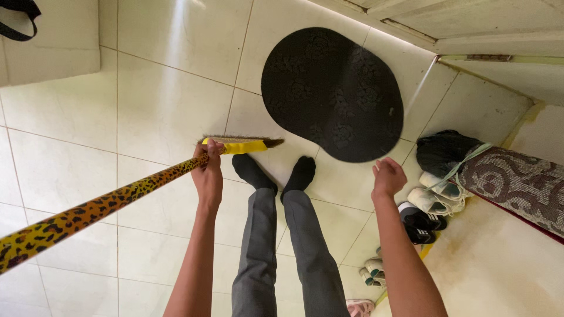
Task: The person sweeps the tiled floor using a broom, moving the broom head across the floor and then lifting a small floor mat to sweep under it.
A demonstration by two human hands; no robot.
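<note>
My left hand (208,170) grips the leopard-patterned handle (100,204) of a broom close to its yellow head (242,145), whose bristles rest on the pale tiled floor just in front of my feet. The handle runs down to the lower left of the view. My right hand (388,176) hangs free at the right with the fingers loosely curled and nothing in it, near the lower edge of a black oval doormat (332,88). My legs in grey trousers and black socks (276,173) stand between the two hands.
Several shoes (432,199) lie in a row at the right beside a dark bag (443,149) and a patterned rug (517,185). A door threshold (446,29) runs along the top right. A white block with a black strap (20,23) stands at the top left.
</note>
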